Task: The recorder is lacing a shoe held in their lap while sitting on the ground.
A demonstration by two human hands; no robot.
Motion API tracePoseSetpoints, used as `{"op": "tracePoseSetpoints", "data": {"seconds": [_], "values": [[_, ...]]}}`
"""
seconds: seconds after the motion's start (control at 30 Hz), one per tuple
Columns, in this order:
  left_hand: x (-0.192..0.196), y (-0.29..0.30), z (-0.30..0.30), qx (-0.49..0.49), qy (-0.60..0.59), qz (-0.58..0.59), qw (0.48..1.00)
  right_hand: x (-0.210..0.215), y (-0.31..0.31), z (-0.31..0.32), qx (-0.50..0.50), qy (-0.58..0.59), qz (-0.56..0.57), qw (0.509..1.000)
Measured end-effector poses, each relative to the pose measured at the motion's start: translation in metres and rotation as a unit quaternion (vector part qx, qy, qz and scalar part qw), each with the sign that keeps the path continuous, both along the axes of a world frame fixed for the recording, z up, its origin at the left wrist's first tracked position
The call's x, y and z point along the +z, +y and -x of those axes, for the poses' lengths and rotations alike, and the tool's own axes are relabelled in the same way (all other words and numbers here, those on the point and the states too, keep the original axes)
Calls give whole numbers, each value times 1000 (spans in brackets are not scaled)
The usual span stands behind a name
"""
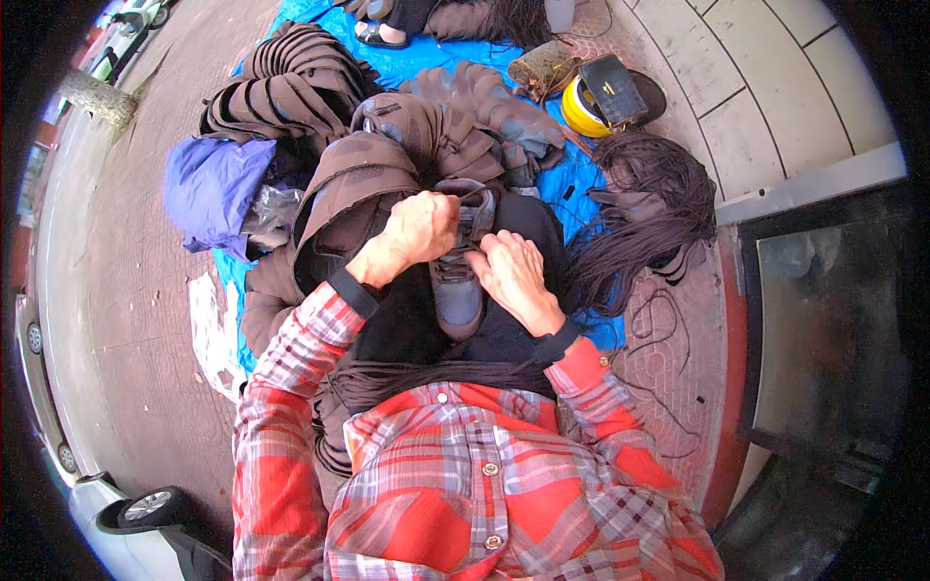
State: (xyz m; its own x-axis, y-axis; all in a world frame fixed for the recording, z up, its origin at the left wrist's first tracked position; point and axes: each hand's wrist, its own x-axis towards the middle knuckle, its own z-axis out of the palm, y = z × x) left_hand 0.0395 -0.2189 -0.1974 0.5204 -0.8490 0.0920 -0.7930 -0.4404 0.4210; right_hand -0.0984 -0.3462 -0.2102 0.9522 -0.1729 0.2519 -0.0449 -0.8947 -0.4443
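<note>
A grey and brown shoe (457,295) is between my knees, toe pointing toward me. My left hand (421,230) is closed in a fist beside the shoe's opening, with a dark shoelace at its fingers, mostly hidden. On the other side, my right hand (513,276) pinches the lace by the eyelets, fingertips close to the shoe. A bunch of dark laces (436,378) lies across my lap. Just beyond my left hand sit nested brown shoe uppers (354,174).
More stacked uppers (291,87) cover a blue tarp (426,63). A large heap of laces (649,184) lies at right, near a yellow roll (584,107) with a black pouch (612,89). A purple bag (213,189) stands at left. Another person's foot (381,36) shows at the far edge.
</note>
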Motion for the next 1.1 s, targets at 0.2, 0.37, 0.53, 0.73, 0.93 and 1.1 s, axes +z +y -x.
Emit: {"op": "tracePoseSetpoints", "data": {"seconds": [0.2,0.37,0.53,0.73,0.93,1.1], "values": [[41,34,-19,89,767,237,589,31,-44,-8,91,112,-251,957],[119,50,-12,20,760,386,523,23,-53,-34,145,91,-377,910],[122,19,-1,40,702,336,627,57,-23,-57,145,170,-167,960],[100,21,-8,17,732,320,601,31,-42,-53,123,210,12,970],[90,23,-6,38,756,283,588,6,-34,-58,119,219,-16,968],[136,40,-26,-18,772,341,536,51,-54,-70,178,250,-312,899]]}}
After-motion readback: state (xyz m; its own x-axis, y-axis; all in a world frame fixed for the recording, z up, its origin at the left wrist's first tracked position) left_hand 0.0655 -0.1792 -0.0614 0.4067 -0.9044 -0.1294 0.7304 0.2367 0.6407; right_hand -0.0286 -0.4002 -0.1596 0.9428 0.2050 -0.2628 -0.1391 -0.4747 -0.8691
